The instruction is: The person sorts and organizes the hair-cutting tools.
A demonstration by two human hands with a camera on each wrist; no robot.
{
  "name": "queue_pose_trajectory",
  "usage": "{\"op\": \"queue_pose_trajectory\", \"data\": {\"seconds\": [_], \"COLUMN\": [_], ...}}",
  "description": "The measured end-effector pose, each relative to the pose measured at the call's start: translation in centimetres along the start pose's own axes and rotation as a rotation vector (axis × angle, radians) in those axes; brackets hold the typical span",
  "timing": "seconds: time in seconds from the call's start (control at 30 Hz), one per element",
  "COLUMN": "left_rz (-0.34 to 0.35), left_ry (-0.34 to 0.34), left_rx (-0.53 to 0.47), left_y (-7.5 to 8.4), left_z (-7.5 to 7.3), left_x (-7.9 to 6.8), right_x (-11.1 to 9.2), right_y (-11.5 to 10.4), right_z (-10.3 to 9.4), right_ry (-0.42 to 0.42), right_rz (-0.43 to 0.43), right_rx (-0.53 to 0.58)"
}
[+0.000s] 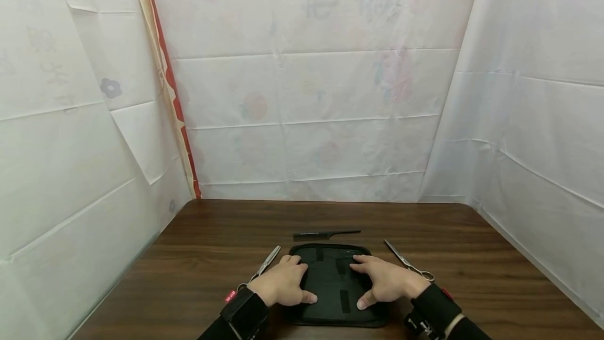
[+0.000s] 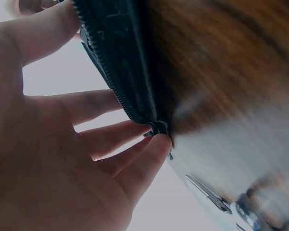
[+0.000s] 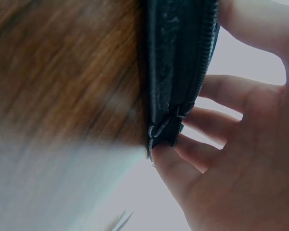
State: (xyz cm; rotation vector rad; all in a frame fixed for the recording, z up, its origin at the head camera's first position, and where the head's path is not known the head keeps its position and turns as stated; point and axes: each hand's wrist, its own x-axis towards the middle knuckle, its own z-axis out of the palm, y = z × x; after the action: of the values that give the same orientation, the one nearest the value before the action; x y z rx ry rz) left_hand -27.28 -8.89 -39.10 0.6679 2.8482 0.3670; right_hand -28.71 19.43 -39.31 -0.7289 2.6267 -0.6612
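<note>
A black zippered case lies flat on the table between the two hands, with several darker strips on its top. My left hand rests on its left side, thumb on the top face. Opposite it, my right hand touches the right side, fingers spread and thumb on the top. The left wrist view shows zipper teeth along the case, with extended fingers against the edge. In the right wrist view a zipper pull hangs on the case near the fingertips.
A black tail comb lies just beyond the case. One pair of scissors is beside the left hand, partly covered by it; another pair of scissors lies beyond the right wrist. White sheets surround the wooden table.
</note>
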Motion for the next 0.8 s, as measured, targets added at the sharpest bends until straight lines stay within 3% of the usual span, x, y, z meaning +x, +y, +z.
{"op": "queue_pose_trajectory", "data": {"seconds": [0.4,0.8], "left_rz": [0.005,0.003], "left_ry": [-0.047,-0.044], "left_rx": [0.091,0.117], "left_y": [0.52,0.47], "left_z": [-0.55,-0.71], "left_x": [0.45,0.84], "right_x": [0.35,0.4], "right_y": [0.32,0.51], "right_z": [-0.24,-0.02], "right_ry": [0.005,0.031], "right_rz": [-0.02,-0.039], "right_rx": [0.005,0.004]}}
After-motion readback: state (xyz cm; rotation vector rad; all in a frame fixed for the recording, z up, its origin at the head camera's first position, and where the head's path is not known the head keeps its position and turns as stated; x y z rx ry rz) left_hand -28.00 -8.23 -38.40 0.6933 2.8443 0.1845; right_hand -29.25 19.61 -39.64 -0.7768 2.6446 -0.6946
